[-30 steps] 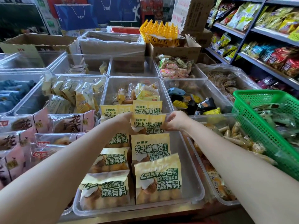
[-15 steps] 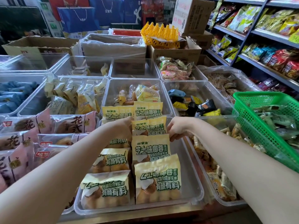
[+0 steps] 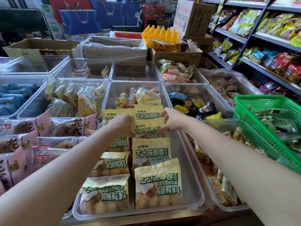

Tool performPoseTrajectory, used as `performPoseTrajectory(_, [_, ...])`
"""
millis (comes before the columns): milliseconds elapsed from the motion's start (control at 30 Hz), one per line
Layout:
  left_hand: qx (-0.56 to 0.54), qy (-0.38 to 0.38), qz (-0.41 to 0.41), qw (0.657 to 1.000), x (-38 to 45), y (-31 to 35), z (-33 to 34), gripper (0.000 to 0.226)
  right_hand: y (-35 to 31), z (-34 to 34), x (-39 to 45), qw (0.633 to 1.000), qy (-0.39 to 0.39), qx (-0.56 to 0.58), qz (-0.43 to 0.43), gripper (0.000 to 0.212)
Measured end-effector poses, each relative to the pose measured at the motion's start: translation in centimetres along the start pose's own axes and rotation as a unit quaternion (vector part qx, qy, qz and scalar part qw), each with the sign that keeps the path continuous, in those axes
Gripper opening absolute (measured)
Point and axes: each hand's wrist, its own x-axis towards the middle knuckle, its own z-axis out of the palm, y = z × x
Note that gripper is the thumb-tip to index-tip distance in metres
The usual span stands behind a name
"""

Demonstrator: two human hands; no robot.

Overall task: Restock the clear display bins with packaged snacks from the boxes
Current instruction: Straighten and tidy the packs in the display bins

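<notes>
A clear bin (image 3: 185, 160) in front of me holds two rows of yellow bread packets with green print. My left hand (image 3: 121, 125) grips the left edge of one yellow packet (image 3: 147, 128) near the far end of the right row. My right hand (image 3: 173, 122) is at that packet's right edge, fingers spread and touching it, thumb against the packet behind (image 3: 147, 112). The nearest packets (image 3: 157, 185) lie overlapping towards me.
Pink packets (image 3: 24, 144) fill the bin on the left. Beyond are other clear bins (image 3: 135, 88) with mixed snacks. A green basket (image 3: 260, 128) sits on the right bin. Cardboard boxes (image 3: 114, 49) and yellow crates (image 3: 161, 38) stand behind; stocked shelves (image 3: 268, 38) line the right.
The right hand has gone from gripping the packet's right edge to spread fingers touching it. The packet has settled lower into the right row. The left hand keeps its hold.
</notes>
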Motion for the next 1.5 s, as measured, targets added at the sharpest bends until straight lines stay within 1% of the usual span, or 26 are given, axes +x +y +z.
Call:
performPoseTrajectory(33, [0.012, 0.015, 0.0, 1.0, 0.0, 0.0, 0.2, 0.029, -0.4, 0.3, -0.1, 1.0, 0.006, -0.016, -0.012, 0.044])
performPoseTrajectory(100, [0.03, 0.044, 0.002, 0.999, -0.3, 0.1, 0.5, 0.016, -0.3, 1.6, 0.2, 0.995, 0.034, -0.087, -0.017, 0.021])
performPoseTrajectory(133, [0.016, 0.047, 0.006, 0.999, -0.3, 0.0, 0.7, 0.011, -0.2, 2.4, 0.2, 0.992, 0.052, -0.113, -0.017, 0.016])
performPoseTrajectory(233, [-0.107, 0.005, 0.023, 0.994, -0.6, -0.6, -0.1, 0.01, -0.2, 3.0, 0.1, 0.989, 0.057, -0.136, -0.007, 0.016])
performPoseTrajectory(333, [-0.176, -0.034, 0.063, 0.982, -1.3, -1.9, -2.5, 0.028, -0.8, 1.7, 0.1, 0.988, 0.032, -0.148, -0.006, 0.02])
performPoseTrajectory(400, [-0.131, -0.084, 0.068, 0.985, -1.8, -3.1, -3.9, 0.039, -1.8, 1.0, -0.3, 0.986, 0.04, -0.164, -0.014, 0.028])
performPoseTrajectory(433, [-0.069, -0.099, 0.067, 0.99, -1.9, -3.7, -4.3, 0.041, -2.3, 0.8, -0.3, 0.982, 0.056, -0.176, -0.027, 0.029])
performPoseTrajectory(467, [0.001, -0.095, 0.066, 0.993, -1.9, -4.3, -4.4, 0.039, -2.9, 0.8, -0.4, 0.979, 0.072, -0.184, -0.045, 0.028])
performPoseTrajectory(500, [0.06, -0.064, 0.067, 0.994, -1.9, -4.8, -4.3, 0.033, -3.5, 0.9, -0.5, 0.977, 0.084, -0.187, -0.062, 0.026])
performPoseTrajectory(533, [0.095, -0.01, 0.065, 0.993, -1.9, -5.1, -4.1, 0.025, -4.1, 1.1, -0.5, 0.974, 0.092, -0.191, -0.076, 0.026])
performPoseTrajectory(600, [0.095, 0.113, 0.047, 0.988, -2.2, -5.2, -3.4, 0.011, -4.8, 1.8, -0.5, 0.97, 0.1, -0.198, -0.097, 0.028])
performPoseTrajectory(633, [0.075, 0.152, 0.043, 0.985, -2.4, -5.1, -3.1, 0.01, -5.2, 2.0, -0.8, 0.968, 0.103, -0.2, -0.112, 0.028])
performPoseTrajectory(667, [0.054, 0.169, 0.046, 0.983, -2.7, -5.1, -2.9, 0.01, -5.4, 2.1, -1.2, 0.964, 0.11, -0.2, -0.135, 0.025])
performPoseTrajectory(733, [0.019, 0.164, 0.074, 0.983, -3.7, -5.3, -2.9, 0.01, -5.9, 2.1, -2.3, 0.956, 0.13, -0.172, -0.199, 0.015])
performPoseTrajectory(800, [-0.008, 0.156, 0.115, 0.981, -5.0, -5.5, -3.2, 0.009, -6.6, 2.2, -3.7, 0.957, 0.1, -0.109, -0.25, 0.012])
performPoseTrajectory(867, [-0.035, 0.136, 0.143, 0.98, -6.7, -5.9, -3.4, 0.007, -7.7, 3.0, -5.4, 0.963, -0.007, -0.087, -0.255, 0.018])
performPoseTrajectory(933, [-0.05, 0.11, 0.157, 0.98, -8.2, -6.5, -3.5, 0.005, -8.7, 4.5, -6.2, 0.962, -0.099, -0.143, -0.209, 0.039])
performPoseTrajectory(967, [-0.054, 0.102, 0.16, 0.98, -8.8, -6.9, -3.4, 0.004, -9.0, 5.3, -6.5, 0.953, -0.113, -0.209, -0.19, 0.047])
performPoseTrajectory(1000, [-0.054, 0.099, 0.157, 0.981, -9.2, -7.3, -3.4, 0.004, -9.1, 6.2, -6.5, 0.939, -0.096, -0.273, -0.183, 0.047])
performPoseTrajectory(1033, [-0.05, 0.102, 0.146, 0.983, -9.7, -7.8, -3.4, 0.006, -9.2, 6.9, -6.4, 0.928, -0.049, -0.315, -0.192, 0.035])
performPoseTrajectory(1067, [-0.042, 0.105, 0.129, 0.985, -10.1, -8.3, -3.5, 0.008, -9.4, 7.3, -6.4, 0.924, 0.011, -0.326, -0.2, 0.02])
performPoseTrajectory(1100, [-0.035, 0.107, 0.111, 0.987, -10.6, -8.6, -3.6, 0.01, -9.5, 7.4, -6.5, 0.929, 0.062, -0.309, -0.192, 0.015])
performPoseTrajectory(1133, [-0.034, 0.107, 0.096, 0.989, -11.1, -9.0, -3.7, 0.011, -9.7, 7.2, -6.7, 0.938, 0.091, -0.283, -0.176, 0.018])
performPoseTrajectory(1200, [-0.035, 0.097, 0.078, 0.992, -12.3, -9.2, -4.0, 0.013, -9.8, 6.0, -7.6, 0.948, 0.102, -0.259, -0.156, 0.019])
performPoseTrajectory(1300, [-0.034, 0.067, 0.068, 0.995, -14.6, -8.7, -4.4, 0.018, -10.1, 3.6, -10.2, 0.941, 0.13, -0.272, -0.153, 0.024])
performPoseTrajectory(1500, [-0.017, 0.004, 0.078, 0.997, -18.7, -7.2, -3.7, 0.017, -9.4, 0.2, -15.2, 0.967, 0.117, -0.201, -0.1, 0.025])
